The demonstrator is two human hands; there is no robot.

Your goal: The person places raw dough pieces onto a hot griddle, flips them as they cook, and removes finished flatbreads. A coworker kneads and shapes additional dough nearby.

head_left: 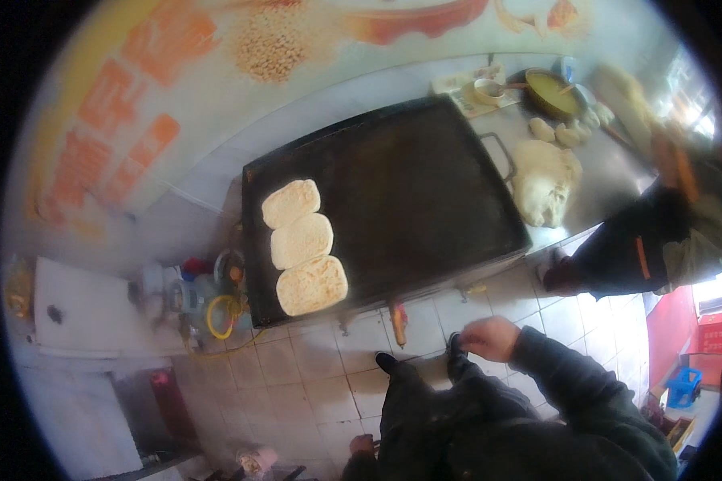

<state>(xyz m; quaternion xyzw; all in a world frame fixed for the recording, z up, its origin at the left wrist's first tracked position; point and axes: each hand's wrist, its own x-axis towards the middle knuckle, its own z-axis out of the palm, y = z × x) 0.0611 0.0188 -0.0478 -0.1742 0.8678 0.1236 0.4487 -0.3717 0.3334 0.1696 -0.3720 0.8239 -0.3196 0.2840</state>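
My right hand (pixel 490 339) hangs over the tiled floor in front of the griddle, its fingers curled loosely together with nothing visible in them. Low in the picture, my left hand (pixel 361 444) is small and partly cut off by my dark sleeve; a dark sliver shows beside it, and whether it is gripped is unclear. Before me lies a large black flat griddle (pixel 409 180). Three flatbreads rest in a row along its left side: a far one (pixel 292 203), a middle one (pixel 302 241) and a near one (pixel 312 285) with light brown patches.
Right of the griddle, a metal counter (pixel 604 171) holds a big dough mass (pixel 544 180), small dough pieces (pixel 568 133), a pan of yellowish liquid (pixel 555 93) and a bowl (pixel 488 90). Another person (pixel 632 246) stands there. A yellow hose (pixel 218 317) hangs at left.
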